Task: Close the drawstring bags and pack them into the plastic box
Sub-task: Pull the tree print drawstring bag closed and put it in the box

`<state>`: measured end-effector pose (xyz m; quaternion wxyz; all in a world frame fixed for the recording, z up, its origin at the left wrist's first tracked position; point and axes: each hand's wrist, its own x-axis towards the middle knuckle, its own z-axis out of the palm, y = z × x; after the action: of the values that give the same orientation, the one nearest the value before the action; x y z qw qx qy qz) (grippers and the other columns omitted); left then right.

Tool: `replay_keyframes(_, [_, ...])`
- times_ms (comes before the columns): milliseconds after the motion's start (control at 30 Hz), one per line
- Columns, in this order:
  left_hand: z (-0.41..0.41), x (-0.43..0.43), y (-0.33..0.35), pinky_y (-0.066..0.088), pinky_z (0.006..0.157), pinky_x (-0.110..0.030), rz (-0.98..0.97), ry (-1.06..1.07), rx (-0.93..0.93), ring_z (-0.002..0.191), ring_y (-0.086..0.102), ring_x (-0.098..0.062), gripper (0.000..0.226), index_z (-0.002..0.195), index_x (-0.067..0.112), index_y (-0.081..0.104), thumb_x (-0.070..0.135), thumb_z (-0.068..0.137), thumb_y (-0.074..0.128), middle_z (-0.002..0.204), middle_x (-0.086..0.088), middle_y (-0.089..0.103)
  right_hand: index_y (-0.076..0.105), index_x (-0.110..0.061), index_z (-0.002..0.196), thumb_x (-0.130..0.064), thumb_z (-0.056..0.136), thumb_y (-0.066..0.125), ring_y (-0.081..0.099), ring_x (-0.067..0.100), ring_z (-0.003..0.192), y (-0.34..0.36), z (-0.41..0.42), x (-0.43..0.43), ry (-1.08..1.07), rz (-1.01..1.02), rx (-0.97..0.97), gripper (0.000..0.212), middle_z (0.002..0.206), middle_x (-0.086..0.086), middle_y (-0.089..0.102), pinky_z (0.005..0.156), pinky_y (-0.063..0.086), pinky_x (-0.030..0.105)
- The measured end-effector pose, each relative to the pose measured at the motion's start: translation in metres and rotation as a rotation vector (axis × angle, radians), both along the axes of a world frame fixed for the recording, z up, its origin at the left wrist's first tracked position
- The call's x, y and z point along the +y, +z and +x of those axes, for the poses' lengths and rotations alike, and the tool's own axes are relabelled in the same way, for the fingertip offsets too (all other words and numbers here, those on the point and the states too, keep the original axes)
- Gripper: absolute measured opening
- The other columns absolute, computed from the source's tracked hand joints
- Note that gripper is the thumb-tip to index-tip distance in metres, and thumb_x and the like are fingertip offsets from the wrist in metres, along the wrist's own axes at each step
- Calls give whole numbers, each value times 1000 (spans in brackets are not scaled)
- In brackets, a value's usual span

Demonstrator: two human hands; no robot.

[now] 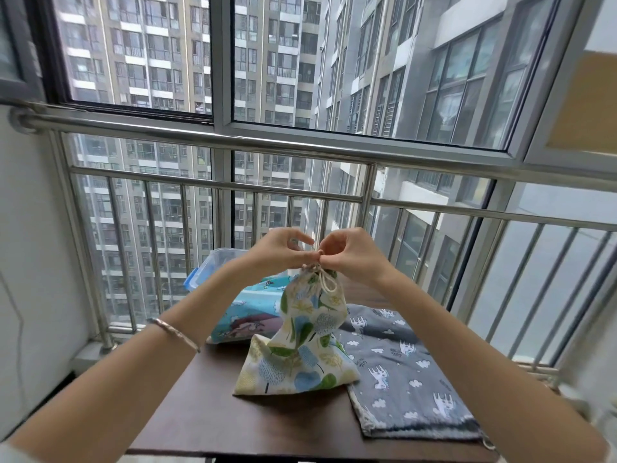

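A cream drawstring bag with a green and blue leaf print (302,342) stands lifted off the dark table (213,409), its neck gathered at the top. My left hand (280,250) and my right hand (350,253) meet just above that neck, and each pinches the white cord (325,279), which hangs in a loop down the bag's side. A grey bag with white rabbits and clouds (404,372) lies flat to the right. A turquoise cartoon-print bag (247,312) lies behind on the left. The clear plastic box with blue clips (210,265) sits at the table's far left.
A steel balcony railing (300,148) and windows stand right behind the table. A white wall (30,262) closes the left side. A bracelet is on my left wrist (173,332). The table's front edge runs along the bottom of the view.
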<state>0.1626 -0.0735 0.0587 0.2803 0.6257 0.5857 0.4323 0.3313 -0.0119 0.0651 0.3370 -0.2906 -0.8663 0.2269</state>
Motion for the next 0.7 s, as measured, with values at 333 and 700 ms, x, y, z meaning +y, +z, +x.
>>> replay_keyframes(333, [0,0,5,49,92,-34,-128,-168,-47,101,64,-21,40,122,14,49,16,86,67,102,-11,68,76,-9,91,-15,84,70,59,-1,53,3,4,3,0,88,-123,11,66,-9,65,52,46,14])
replay_keyframes(700, [4,-1,8,48,68,-31,53,-50,306,70,55,-19,12,89,14,69,24,88,63,83,-8,68,50,-7,75,0,83,50,45,14,69,5,5,1,168,-917,172,11,75,4,52,73,40,26])
